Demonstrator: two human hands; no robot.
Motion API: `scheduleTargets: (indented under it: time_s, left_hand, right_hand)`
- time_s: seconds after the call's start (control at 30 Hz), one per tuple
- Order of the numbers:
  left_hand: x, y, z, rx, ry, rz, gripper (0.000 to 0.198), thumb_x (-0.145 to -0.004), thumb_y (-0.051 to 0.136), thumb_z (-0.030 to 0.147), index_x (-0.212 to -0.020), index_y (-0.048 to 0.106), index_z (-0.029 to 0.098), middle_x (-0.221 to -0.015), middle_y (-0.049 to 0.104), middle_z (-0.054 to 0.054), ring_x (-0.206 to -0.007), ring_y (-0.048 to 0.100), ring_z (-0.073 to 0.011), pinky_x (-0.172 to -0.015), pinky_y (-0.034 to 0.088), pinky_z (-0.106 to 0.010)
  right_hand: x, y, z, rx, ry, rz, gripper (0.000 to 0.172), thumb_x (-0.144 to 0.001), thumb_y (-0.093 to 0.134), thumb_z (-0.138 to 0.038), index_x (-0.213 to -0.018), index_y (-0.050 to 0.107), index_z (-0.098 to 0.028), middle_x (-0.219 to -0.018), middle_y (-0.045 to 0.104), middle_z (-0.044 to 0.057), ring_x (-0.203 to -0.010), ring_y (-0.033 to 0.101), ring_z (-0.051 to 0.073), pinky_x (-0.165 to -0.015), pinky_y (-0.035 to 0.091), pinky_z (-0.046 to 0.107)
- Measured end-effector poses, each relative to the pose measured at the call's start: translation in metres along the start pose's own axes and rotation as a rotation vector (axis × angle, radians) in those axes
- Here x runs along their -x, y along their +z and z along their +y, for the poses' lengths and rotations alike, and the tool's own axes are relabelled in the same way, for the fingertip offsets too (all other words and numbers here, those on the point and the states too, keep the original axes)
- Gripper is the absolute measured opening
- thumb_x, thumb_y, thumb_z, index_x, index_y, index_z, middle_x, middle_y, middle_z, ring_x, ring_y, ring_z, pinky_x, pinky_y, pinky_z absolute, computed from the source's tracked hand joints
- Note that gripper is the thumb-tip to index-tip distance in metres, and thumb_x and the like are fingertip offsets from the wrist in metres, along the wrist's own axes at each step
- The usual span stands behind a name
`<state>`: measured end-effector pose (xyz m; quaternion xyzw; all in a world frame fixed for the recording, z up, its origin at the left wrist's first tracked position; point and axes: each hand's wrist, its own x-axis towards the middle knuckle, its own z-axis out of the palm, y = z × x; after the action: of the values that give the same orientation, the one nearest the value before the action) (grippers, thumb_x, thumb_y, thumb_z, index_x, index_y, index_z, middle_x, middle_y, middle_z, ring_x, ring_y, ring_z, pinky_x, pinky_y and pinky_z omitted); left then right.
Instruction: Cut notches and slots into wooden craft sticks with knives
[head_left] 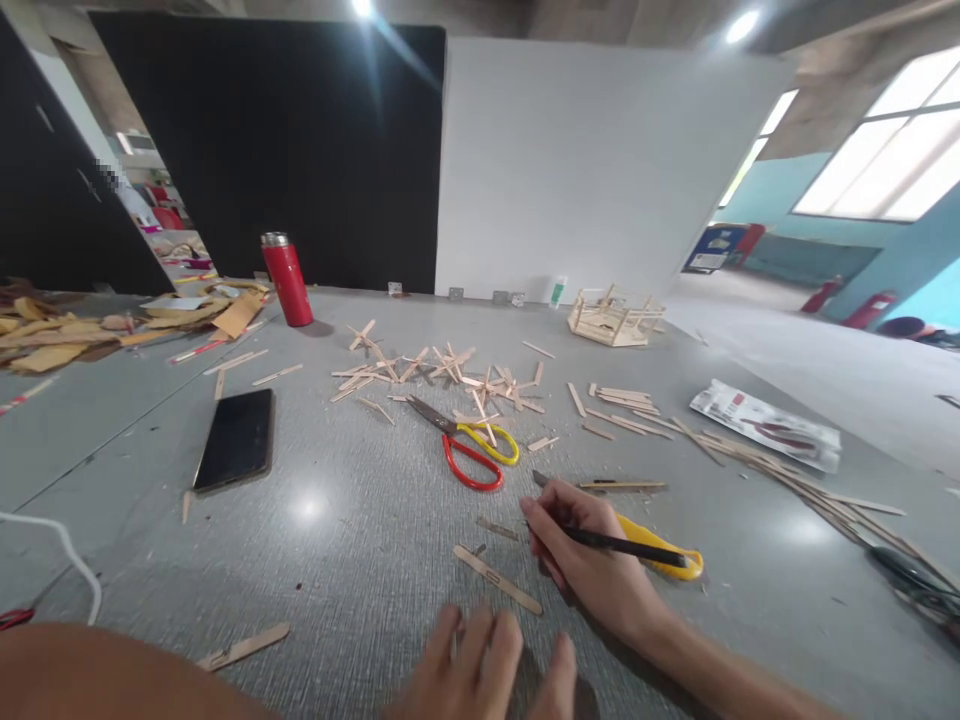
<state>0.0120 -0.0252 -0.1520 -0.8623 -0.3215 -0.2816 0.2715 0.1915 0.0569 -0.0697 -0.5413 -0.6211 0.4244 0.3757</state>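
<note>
My right hand (581, 540) is closed around a black pen (622, 545), its tip end hidden by the fingers. Beneath the pen a yellow utility knife (686, 565) lies on the table, its blade showing beyond my fingers. My left hand (480, 665), slightly blurred, has its fingers apart and holds nothing. Just past its fingertips rests a flat wooden craft stick (499, 580) with a small rectangular mark at its middle. A small wood scrap (496, 528) lies beyond that stick. Scissors (480, 455) with one red and one yellow handle lie partly spread farther up.
Cut stick pieces (450, 365) are heaped behind the scissors. A phone (236, 440) and a red flask (286, 280) stand left of them. At the back right sits a stick-built frame (615, 318). Long thin strips (787, 480) and a white packet (769, 425) lie to the right.
</note>
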Motion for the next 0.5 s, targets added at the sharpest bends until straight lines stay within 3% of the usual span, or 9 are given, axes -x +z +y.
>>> scheduleTargets:
  time_s: [0.13,0.27,0.4,0.5]
  left_hand:
    - [0.0,-0.007,-0.013,-0.093,-0.087,-0.175,0.055,-0.103,0.05,0.043,-0.151,0.052,0.015,-0.137,0.064,-0.022,-0.123,0.063,-0.0403,-0.097,0.051,-0.055]
    - [0.0,-0.002,-0.013,-0.076,-0.064,-0.194,0.057,-0.103,0.049,0.044,-0.152,0.049,0.014,-0.141,0.063,-0.024,-0.132,0.058,-0.0442,-0.108,0.04,-0.066]
    - [0.002,0.003,-0.004,-0.112,-0.104,-0.211,0.074,-0.103,0.052,0.049,-0.166,0.024,0.022,-0.145,0.058,-0.028,-0.137,0.054,-0.0475,-0.106,0.04,-0.073]
    - [0.002,0.005,0.001,-0.125,-0.142,-0.199,0.084,-0.102,0.056,0.046,-0.169,0.012,0.02,-0.143,0.059,-0.031,-0.138,0.053,-0.0494,-0.103,0.043,-0.074]
  right_hand:
    - [0.003,0.001,0.001,0.064,-0.042,0.029,0.04,-0.096,0.06,-0.059,-0.083,0.063,-0.021,-0.05,0.054,-0.006,-0.039,0.042,0.01,-0.04,0.033,0.022]
    - [-0.006,-0.01,-0.001,0.204,-0.131,0.148,0.037,-0.096,0.061,-0.054,-0.095,0.071,-0.018,-0.071,0.067,0.002,-0.056,0.059,0.015,-0.05,0.042,0.026]
    - [-0.036,-0.051,-0.004,0.421,-0.158,0.395,0.038,-0.094,0.061,-0.041,-0.122,0.068,-0.016,-0.097,0.077,0.009,-0.065,0.068,0.019,-0.063,0.051,0.032]
    - [-0.059,-0.09,0.0,0.627,-0.105,0.499,0.039,-0.093,0.066,-0.03,-0.129,0.067,-0.016,-0.1,0.078,0.01,-0.073,0.071,0.022,-0.077,0.055,0.039]
